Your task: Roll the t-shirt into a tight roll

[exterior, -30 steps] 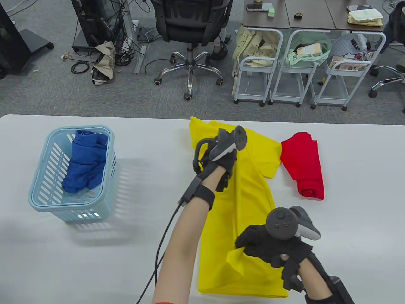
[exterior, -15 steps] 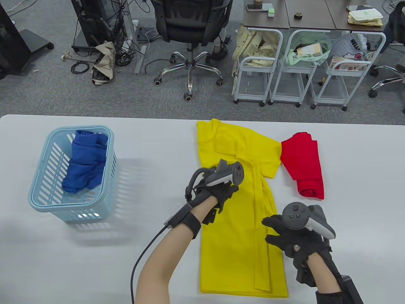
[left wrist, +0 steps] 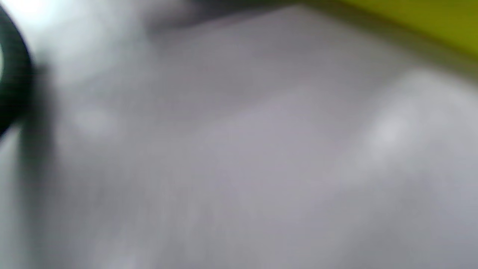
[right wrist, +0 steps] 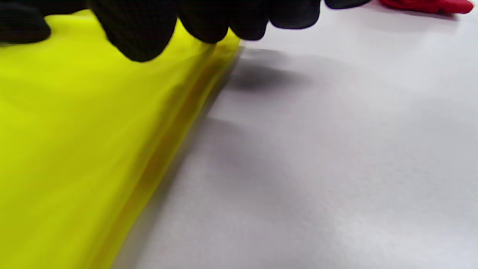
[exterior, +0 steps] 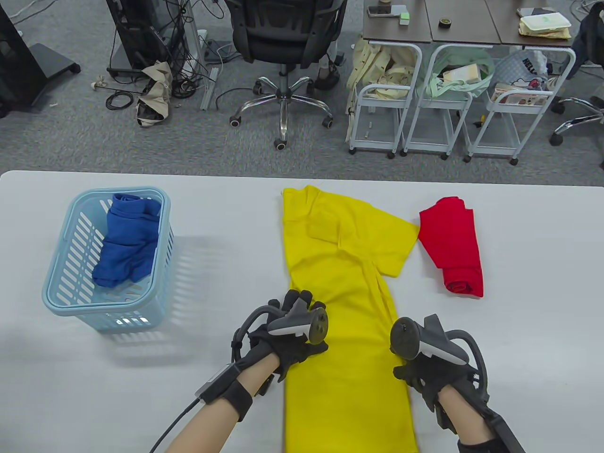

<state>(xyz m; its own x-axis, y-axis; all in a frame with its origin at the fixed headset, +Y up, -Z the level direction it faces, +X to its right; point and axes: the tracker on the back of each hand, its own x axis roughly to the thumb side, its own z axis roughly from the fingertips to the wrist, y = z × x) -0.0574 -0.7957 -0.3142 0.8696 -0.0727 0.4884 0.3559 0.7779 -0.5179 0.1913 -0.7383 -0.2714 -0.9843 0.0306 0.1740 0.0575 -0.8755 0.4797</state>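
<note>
Table view: a bright yellow cotton t-shirt (exterior: 347,302), folded into a long strip, lies flat at centre frame on the white counter (exterior: 226,264). The left hand (exterior: 283,337) and right hand (exterior: 424,373) sit at its side edges; their grip is hidden.

Left wrist view: blurred, yellow at upper right.

Right wrist view: gloved fingertips (right wrist: 138,33) curl down onto the shirt's edge.
</note>
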